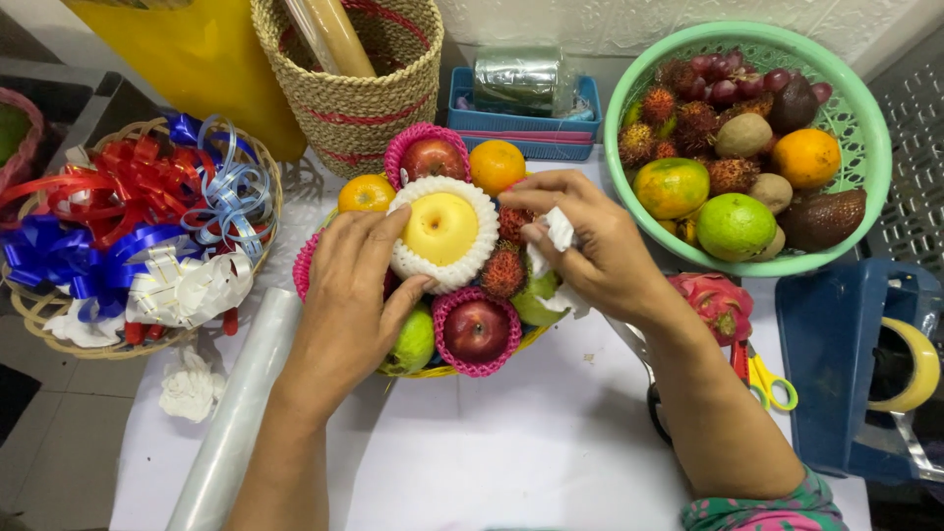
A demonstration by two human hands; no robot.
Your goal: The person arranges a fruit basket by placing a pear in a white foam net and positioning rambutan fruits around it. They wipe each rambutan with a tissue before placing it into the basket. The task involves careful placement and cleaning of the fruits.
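A small basket of fruit sits in the middle, its yellow rim (433, 372) showing at the front. On top lies a yellow pear (442, 226) in a white foam net. My left hand (349, 295) rests against the pear's left side, fingers wrapped around the net. My right hand (590, 251) hovers over the basket's right side and pinches a crumpled piece of white tissue (559, 231). Around the pear are two red apples (477, 329) in pink nets, oranges (497, 162), red rambutans (503, 270) and green fruit (413, 344).
A green plastic basket (865, 118) of mixed fruit stands at the right. Ribbon bows fill a wicker tray (34, 305) at the left. A clear film roll (236, 413), scissors (767, 379), a dragon fruit (713, 300), a blue tape dispenser (855, 374) and a woven basket (359, 108) surround the white table.
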